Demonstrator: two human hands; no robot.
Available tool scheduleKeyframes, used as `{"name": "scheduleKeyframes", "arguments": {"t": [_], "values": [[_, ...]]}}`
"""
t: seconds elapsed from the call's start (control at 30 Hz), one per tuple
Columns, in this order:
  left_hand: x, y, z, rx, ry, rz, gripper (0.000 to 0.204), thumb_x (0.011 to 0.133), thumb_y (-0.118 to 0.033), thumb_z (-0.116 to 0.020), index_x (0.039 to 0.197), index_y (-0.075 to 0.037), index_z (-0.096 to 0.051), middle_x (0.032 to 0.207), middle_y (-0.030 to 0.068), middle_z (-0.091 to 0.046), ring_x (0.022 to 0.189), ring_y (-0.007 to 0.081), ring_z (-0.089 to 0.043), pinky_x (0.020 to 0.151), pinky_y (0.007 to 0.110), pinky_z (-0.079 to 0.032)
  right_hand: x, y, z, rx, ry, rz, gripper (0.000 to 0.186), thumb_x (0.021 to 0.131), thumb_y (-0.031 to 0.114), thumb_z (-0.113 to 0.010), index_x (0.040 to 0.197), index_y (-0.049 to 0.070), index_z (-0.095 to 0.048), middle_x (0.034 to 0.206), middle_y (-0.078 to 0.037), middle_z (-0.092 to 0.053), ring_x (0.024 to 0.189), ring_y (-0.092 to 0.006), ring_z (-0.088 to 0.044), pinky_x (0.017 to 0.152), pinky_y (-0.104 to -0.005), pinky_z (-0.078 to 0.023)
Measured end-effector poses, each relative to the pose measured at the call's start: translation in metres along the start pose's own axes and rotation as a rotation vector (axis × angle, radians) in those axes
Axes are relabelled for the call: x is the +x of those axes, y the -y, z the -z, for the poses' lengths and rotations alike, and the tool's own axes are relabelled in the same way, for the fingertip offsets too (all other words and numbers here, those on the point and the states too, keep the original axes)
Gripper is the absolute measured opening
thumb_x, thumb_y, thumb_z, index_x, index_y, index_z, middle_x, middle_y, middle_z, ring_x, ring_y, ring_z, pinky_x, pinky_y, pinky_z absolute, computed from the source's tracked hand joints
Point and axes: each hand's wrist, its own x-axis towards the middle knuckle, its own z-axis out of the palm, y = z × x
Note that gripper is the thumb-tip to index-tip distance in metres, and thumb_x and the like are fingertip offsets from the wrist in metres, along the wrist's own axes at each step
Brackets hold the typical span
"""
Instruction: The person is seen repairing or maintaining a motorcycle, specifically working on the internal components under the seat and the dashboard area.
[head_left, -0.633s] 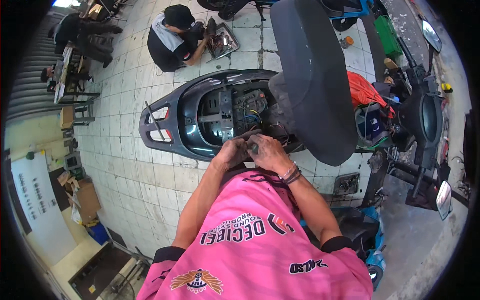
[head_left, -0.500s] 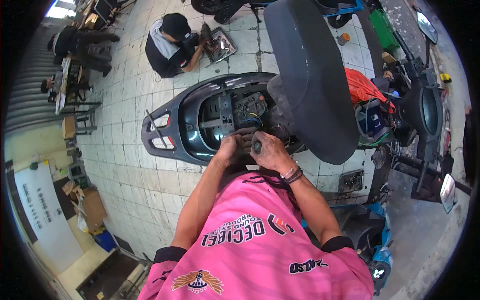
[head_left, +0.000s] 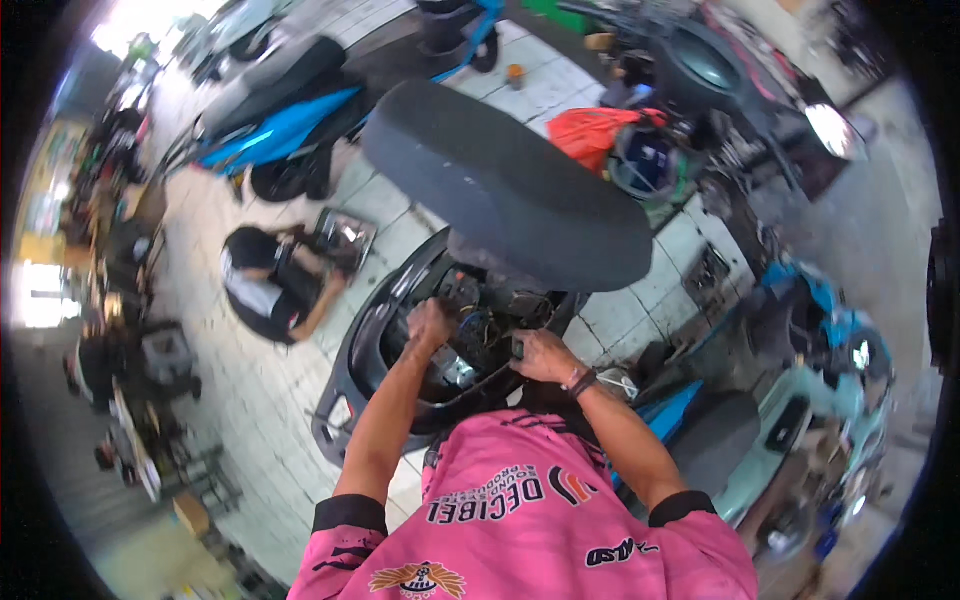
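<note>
I see my left hand (head_left: 430,325) over the near-left part of the scooter's underseat compartment, its fingers curled in and blurred, so I cannot tell whether anything is pinched in them. My right hand (head_left: 545,356) is apart from it, at the compartment's near side, fingers closed around a dark greenish thing (head_left: 517,348) whose end just shows; it is too small for me to say what it is or which way its length runs. Between the hands lie thin loose wires (head_left: 468,322) — my first worry, since a curled finger dragging sideways could snag one and tug it off its connection. A loosened grip on the right could also let the small thing drop among the dark parts below, where I would struggle to spot it. The scooter (head_left: 362,372) itself is right in front of me on the tiled floor, tail toward the lower left, handlebars toward the upper right, its long axis slanting between them. Its seat (head_left: 500,190) tilts up beyond the compartment, its length running from upper left to lower right; if it is not held up firmly — I cannot see its support — a bump could bring it down on my knuckles. Farther out, a co-worker (head_left: 270,290) crouches near a metal tray (head_left: 350,238).
</note>
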Motion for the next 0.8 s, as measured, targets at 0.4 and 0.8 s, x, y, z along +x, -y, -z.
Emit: {"name": "scheduleKeyframes", "arguments": {"t": [0.4,0.8], "values": [[0.057,0.001,-0.013,0.266,-0.035,-0.466,0.048,0.079,-0.035,-0.071,0.114,-0.003,-0.068,0.119,0.0217,-0.068,0.114,0.0385,-0.065,0.097,0.048,-0.051,-0.199,0.008,-0.067,0.032,-0.359,-0.631,0.049,0.082,0.034,-0.073,0.109,-0.006,-0.067,0.104,-0.031,-0.068,0.101,-0.0461,-0.065,0.088,-0.0504,-0.053],[0.156,0.031,-0.073,0.619,0.022,-0.562,0.062,0.088,-0.053,-0.069,0.114,0.003,-0.069,0.12,0.0215,-0.069,0.111,0.0364,-0.065,0.095,0.048,-0.051,-0.251,0.057,-0.075,0.26,-0.459,-0.958,0.047,0.075,0.023,-0.068,0.112,-0.006,-0.065,0.113,-0.031,-0.067,0.104,-0.0441,-0.066,0.093,-0.0504,-0.051]]}}
